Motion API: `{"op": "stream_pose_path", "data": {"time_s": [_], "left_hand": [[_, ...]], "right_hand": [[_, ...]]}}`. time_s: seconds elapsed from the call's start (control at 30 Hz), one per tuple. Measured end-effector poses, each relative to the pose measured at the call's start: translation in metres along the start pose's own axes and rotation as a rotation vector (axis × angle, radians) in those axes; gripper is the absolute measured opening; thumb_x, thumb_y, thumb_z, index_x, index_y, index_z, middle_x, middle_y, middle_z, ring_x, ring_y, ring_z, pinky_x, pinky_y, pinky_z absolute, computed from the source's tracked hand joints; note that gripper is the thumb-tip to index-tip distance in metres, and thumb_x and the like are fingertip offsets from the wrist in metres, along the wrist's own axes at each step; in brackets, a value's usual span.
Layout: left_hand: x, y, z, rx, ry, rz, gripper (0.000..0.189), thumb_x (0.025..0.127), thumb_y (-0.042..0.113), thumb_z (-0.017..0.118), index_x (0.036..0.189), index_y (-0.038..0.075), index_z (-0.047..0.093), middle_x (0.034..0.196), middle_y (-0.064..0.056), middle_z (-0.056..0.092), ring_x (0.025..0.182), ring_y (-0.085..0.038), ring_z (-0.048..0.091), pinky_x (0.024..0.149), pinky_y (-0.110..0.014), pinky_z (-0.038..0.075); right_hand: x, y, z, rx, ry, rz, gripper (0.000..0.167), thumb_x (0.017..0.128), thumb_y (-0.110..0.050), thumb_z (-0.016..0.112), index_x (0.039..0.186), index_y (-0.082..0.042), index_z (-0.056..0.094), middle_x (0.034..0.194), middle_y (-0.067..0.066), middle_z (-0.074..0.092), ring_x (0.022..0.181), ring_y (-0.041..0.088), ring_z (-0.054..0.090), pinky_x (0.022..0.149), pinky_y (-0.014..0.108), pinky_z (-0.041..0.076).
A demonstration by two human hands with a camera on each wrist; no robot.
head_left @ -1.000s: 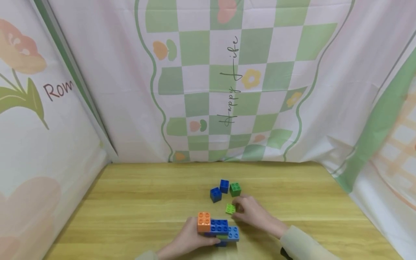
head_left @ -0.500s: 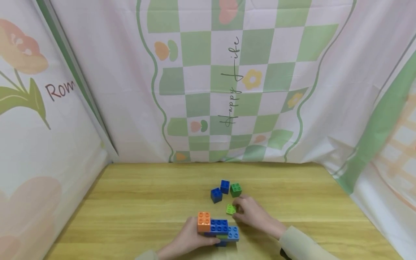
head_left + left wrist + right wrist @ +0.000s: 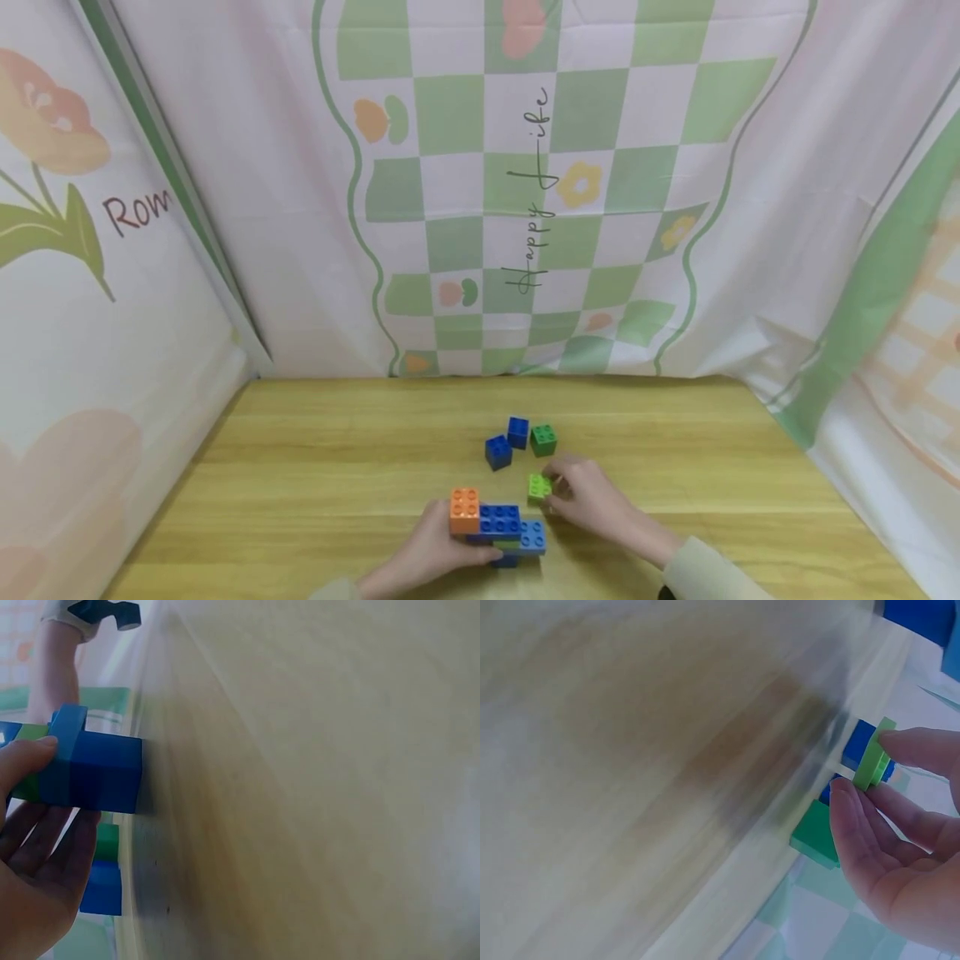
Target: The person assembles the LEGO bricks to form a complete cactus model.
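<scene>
The left hand (image 3: 438, 546) had its fingers and thumb curled round a stack of joined bricks (image 3: 499, 520) (an orange brick (image 3: 464, 512) capped its left end). Just beyond the stack, the right hand (image 3: 598, 504) pinched a thin light green brick (image 3: 536, 487) between thumb and fingers, while two blue bricks (image 3: 498, 452) and a darker green brick (image 3: 543, 440) sat close together farther out on the wooden table (image 3: 337, 467).

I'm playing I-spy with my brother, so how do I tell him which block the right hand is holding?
Find the wooden table, then the right hand over it. Pinched in that hand is the light green brick. It's paler and thinner than the dark green block just beyond it.
</scene>
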State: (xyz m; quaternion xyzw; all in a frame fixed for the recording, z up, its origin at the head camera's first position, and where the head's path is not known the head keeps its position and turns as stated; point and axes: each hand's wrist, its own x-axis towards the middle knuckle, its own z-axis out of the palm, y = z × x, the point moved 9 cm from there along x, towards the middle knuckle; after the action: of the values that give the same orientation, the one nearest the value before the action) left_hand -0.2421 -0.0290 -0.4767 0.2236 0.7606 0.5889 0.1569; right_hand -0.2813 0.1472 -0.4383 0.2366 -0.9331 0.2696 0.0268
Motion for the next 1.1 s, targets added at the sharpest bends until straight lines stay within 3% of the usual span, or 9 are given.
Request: {"op": "stream_pose_path", "data": {"time_s": [0.63, 0.93, 1.1], "left_hand": [[0.0, -0.003, -0.001, -0.015, -0.008, 0.007, 0.046, 0.078, 0.017, 0.084, 0.121, 0.016, 0.068, 0.115, -0.003, 0.075, 0.102, -0.006, 0.071, 0.089, -0.017, 0.056], [0.001, -0.002, -0.001, 0.016, -0.015, 0.019, 0.046, 0.078, 0.021, 0.084, 0.121, 0.016, 0.068, 0.115, -0.002, 0.075, 0.102, -0.005, 0.071, 0.089, -0.017, 0.055], [0.001, -0.002, -0.001, 0.025, -0.013, 0.016, 0.047, 0.078, 0.02, 0.084, 0.122, 0.017, 0.068, 0.116, -0.002, 0.075, 0.103, -0.005, 0.071, 0.09, -0.017, 0.055]], "right_hand": [[-0.026, -0.036, -0.031, 0.04, 0.101, -0.151, 0.028, 0.078, -0.003, 0.076, 0.104, -0.002, 0.068, 0.095, 0.009, 0.072, 0.073, 0.005, 0.064, 0.063, 0.016, 0.057], [-0.043, -0.054, -0.036, 0.047, 0.146, -0.331, 0.036, 0.076, 0.003, 0.075, 0.111, 0.0, 0.067, 0.096, 0.008, 0.071, 0.075, -0.001, 0.062, 0.064, 0.013, 0.057], [-0.049, -0.058, -0.033, 0.062, 0.114, -0.36, 0.034, 0.078, 0.001, 0.074, 0.111, -0.002, 0.068, 0.097, 0.006, 0.07, 0.078, 0.001, 0.063, 0.066, 0.015, 0.058]]}}
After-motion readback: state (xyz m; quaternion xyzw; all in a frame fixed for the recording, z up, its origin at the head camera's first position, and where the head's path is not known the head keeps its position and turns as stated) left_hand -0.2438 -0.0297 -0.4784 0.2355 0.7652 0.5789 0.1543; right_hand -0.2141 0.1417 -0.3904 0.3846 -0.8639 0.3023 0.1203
